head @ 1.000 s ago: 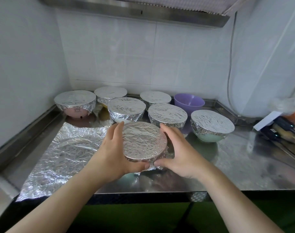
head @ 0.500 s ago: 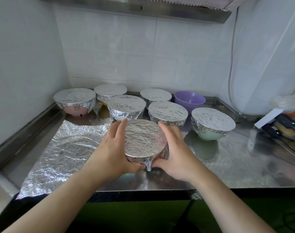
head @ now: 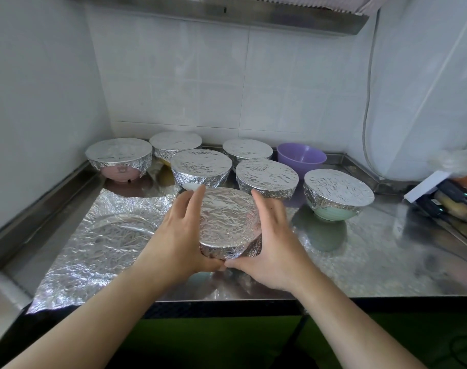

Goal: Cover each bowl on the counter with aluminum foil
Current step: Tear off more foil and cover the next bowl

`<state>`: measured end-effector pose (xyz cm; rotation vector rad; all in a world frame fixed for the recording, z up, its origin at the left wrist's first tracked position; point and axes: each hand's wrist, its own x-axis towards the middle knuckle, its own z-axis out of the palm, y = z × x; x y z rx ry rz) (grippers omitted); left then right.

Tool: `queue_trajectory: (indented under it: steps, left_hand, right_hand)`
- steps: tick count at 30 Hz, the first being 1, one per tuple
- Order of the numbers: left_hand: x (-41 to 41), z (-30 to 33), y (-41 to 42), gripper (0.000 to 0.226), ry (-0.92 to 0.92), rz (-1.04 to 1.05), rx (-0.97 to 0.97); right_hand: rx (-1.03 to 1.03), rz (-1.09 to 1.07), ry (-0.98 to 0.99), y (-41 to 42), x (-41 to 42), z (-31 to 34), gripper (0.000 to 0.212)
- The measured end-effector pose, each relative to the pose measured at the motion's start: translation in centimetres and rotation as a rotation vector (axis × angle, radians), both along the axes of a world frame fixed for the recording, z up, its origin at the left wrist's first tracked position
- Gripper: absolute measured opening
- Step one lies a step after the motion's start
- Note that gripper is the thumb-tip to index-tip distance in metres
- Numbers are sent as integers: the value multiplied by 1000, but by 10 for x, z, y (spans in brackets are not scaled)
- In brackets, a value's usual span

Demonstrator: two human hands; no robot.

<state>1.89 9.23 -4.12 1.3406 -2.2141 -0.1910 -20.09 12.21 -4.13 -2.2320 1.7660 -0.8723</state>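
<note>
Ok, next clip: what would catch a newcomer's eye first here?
Both hands, left and right, grip a foil-covered bowl at the counter's front. Behind it stand six more foil-covered bowls and one uncovered purple bowl near the back wall. A crumpled foil sheet lies flat at left.

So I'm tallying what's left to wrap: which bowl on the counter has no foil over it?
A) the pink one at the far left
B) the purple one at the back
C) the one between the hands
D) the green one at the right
B: the purple bowl stands open at the back, its inside showing, while every other bowl wears foil.
</note>
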Motion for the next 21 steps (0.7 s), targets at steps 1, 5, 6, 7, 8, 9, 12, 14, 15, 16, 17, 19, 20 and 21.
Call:
queue_trajectory:
  steps: [1,5,6,7,8,9,12,14,15,16,17,19,20,21]
  left_hand:
    - [1,-1,0,159,4,-6,-1]
    - [3,-3,1,160,48,-16,-5]
    - [3,-3,1,159,60,-17,0]
    - [2,-3,1,159,71,-19,3]
    - [2,-3,2,159,80,-21,7]
    - [3,-3,2,160,83,-19,12]
    - [3,-1,2,160,64,-5,51]
    - [3,1,1,160,55,2,86]
    - [3,2,0,160,55,5,101]
    - [3,2,0,160,61,7,115]
    - [4,3,-1,160,67,9,130]
    - [4,5,-1,161,75,20,161]
    - [5,6,-1,162,84,28,180]
    - [7,6,0,162,99,32,203]
  right_hand:
    - [-1,-4,-5,2,1,0,146]
    - [-4,-16,-34,4,5,0,146]
    - [-8,-17,-36,4,5,-1,146]
    - [-9,-18,-35,4,5,-1,147]
    - [-6,-20,-31,4,5,0,147]
    - [-2,-20,-27,4,6,0,147]
    - [12,-26,-29,3,7,2,149]
    - [14,-30,-39,4,8,1,150]
    - [20,-37,-45,4,9,1,150]
    - [28,-47,-52,5,10,1,150]
    - [40,-56,-55,5,12,1,150]
    - [76,-60,-55,7,14,4,152]
    - [109,-47,-47,7,12,6,154]
    - [154,-23,-33,7,9,9,156]
